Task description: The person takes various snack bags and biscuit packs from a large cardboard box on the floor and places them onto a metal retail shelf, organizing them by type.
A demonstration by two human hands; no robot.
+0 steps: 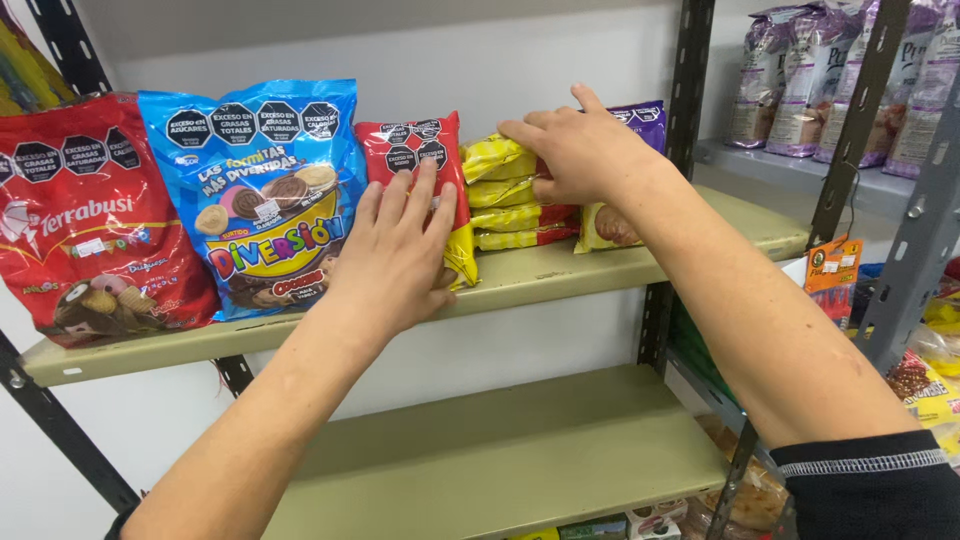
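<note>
My left hand (395,255) lies flat, fingers spread, against the front of an upright red and yellow biscuit pack (445,150) on the upper shelf (560,275). My right hand (580,145) rests on top of a stack of yellow and red packs (510,205), fingers curled over them, thumb at the side. A purple pack (645,115) stands just behind that hand. Left of the red pack stands a big blue biscuit bag (255,190), and left of that a big red biscuit bag (85,215).
A bare lower shelf (500,450) runs below my arms. Dark metal uprights (690,70) frame the rack. To the right, another rack holds purple bags (800,80), an orange tag (832,265) and more packets low down (925,385).
</note>
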